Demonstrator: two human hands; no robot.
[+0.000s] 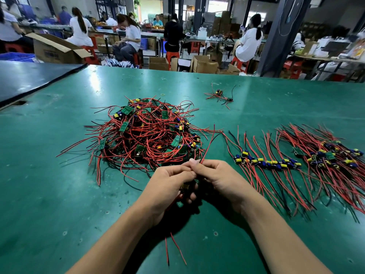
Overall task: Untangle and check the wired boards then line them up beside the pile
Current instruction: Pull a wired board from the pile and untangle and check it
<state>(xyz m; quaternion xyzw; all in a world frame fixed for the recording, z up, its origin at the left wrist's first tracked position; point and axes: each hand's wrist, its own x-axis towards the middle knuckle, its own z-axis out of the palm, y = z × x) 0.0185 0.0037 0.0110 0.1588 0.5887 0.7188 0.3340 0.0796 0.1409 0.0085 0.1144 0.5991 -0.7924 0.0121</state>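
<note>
A tangled pile of small green boards with red and black wires [146, 133] lies on the green table [49, 175], left of centre. My left hand [169, 184] and my right hand [219, 178] meet just in front of the pile and together hold one wired board [185, 187]. Its board is mostly hidden between my palms. Its red wires stick up past my fingertips and hang down below my wrists. To the right, a row of boards [266, 162] lies side by side with wires combed straight.
A denser batch of straightened boards [331, 155] sits at the far right. A few loose wired boards [219, 94] lie apart at the back. A dark mat [29, 78] covers the back left corner. Seated people and cardboard boxes fill the room behind.
</note>
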